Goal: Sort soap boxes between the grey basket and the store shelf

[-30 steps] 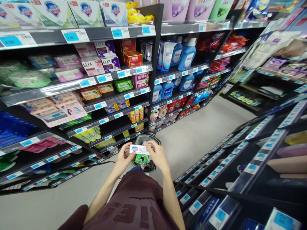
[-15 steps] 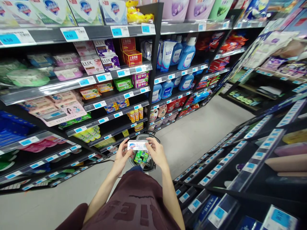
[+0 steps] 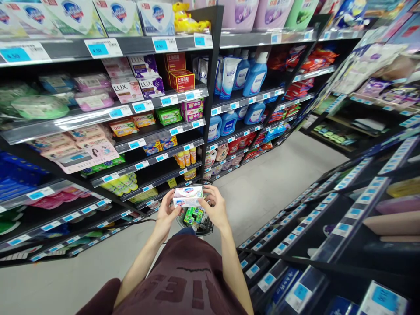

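Observation:
I hold a small white soap box [image 3: 188,196] with a blue logo in both hands, in front of my chest. My left hand [image 3: 167,212] grips its left end and my right hand [image 3: 213,208] grips its right end, fingers curled round it. Directly below the box a grey shopping basket [image 3: 206,226] stands on the floor, with green packets [image 3: 193,215] inside it.
Shelves of soap boxes [image 3: 144,72] and blue detergent bottles [image 3: 256,74] line the left side. Dark shelves with blue price tags [image 3: 344,227] run along the right. A pale floor aisle [image 3: 278,183] stretches ahead between them.
Both hands have lifted the soap box a little and tilted it, so its broader face shows now. The basket has not moved.

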The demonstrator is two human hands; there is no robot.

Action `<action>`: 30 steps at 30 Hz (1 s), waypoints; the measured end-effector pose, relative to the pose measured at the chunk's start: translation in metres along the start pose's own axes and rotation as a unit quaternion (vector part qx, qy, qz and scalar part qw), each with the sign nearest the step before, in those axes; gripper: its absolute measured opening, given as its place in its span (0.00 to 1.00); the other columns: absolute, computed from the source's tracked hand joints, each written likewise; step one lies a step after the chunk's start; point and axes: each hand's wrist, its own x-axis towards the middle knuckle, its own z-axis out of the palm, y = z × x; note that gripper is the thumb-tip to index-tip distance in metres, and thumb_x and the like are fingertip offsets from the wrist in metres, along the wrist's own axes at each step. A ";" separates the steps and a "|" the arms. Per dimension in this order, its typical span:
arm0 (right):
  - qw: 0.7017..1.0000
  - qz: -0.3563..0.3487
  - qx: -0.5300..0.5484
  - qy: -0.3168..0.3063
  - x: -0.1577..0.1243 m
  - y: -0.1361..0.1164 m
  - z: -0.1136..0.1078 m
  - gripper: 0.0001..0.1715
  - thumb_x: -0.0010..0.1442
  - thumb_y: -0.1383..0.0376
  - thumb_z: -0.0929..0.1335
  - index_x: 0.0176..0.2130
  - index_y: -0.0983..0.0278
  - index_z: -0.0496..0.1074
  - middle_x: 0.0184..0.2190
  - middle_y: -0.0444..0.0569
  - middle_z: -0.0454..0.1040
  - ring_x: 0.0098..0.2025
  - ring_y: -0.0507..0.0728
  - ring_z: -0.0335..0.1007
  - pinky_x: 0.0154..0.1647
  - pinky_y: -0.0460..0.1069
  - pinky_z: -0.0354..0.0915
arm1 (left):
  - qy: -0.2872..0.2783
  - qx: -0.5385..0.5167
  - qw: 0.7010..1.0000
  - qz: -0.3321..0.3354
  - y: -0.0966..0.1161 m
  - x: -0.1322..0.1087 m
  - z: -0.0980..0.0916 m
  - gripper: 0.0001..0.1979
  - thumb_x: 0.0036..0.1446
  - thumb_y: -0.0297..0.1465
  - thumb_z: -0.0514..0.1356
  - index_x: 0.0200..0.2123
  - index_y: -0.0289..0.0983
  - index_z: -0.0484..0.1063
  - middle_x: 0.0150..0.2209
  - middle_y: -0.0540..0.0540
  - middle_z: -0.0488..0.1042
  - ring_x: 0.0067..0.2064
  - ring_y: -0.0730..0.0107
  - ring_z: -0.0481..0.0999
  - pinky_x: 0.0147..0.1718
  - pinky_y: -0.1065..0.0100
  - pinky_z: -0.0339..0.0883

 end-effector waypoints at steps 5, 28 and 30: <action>1.000 -0.002 0.004 -0.016 0.000 -0.001 0.000 0.29 0.58 0.56 0.73 0.56 0.59 0.65 0.49 0.52 0.75 0.32 0.51 0.72 0.29 0.45 0.67 | 0.006 0.004 1.000 0.010 0.002 -0.002 0.001 0.33 0.57 0.42 0.67 0.63 0.47 0.61 0.65 0.41 0.62 0.40 0.70 0.75 0.38 0.68 0.72; 0.999 0.006 0.048 -0.002 0.002 0.008 -0.002 0.25 0.61 0.52 0.70 0.54 0.60 0.69 0.51 0.54 0.74 0.37 0.54 0.76 0.33 0.48 0.75 | -0.003 0.021 0.999 0.038 0.002 -0.004 0.001 0.36 0.50 0.37 0.72 0.60 0.40 0.63 0.49 0.41 0.76 0.49 0.57 0.78 0.43 0.63 0.74; 0.998 0.011 0.064 -0.002 0.002 0.010 -0.002 0.25 0.61 0.52 0.71 0.53 0.60 0.70 0.51 0.54 0.74 0.36 0.54 0.76 0.35 0.49 0.75 | -0.005 0.019 0.999 0.041 0.003 -0.004 0.001 0.36 0.50 0.36 0.72 0.61 0.40 0.63 0.50 0.40 0.77 0.50 0.57 0.78 0.45 0.63 0.74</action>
